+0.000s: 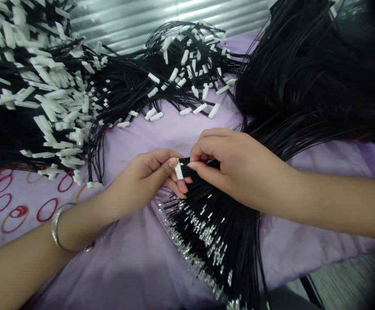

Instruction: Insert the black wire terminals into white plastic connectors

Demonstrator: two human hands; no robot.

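Observation:
My left hand (157, 172) pinches a small white connector housing (179, 169) between thumb and fingers, near the middle of the view. Close beside it on the right, my right hand (216, 157) is closed on a black wire (185, 160) that reaches the housing. Whether the wire's end is fully inside the housing I cannot tell. Beneath both hands a thick fan of black wires (226, 224) spreads toward me, with bare silvery metal terminals (203, 228) at the ends. A metal bracelet (55, 226) circles my left wrist.
Wires with white connectors (58, 99) heap up at the left, and a smaller pile (187, 73) lies at the back. A big bundle of black wires (304, 77) fills the right. Red and yellow rubber bands (47, 209) lie on the purple cloth (126, 254).

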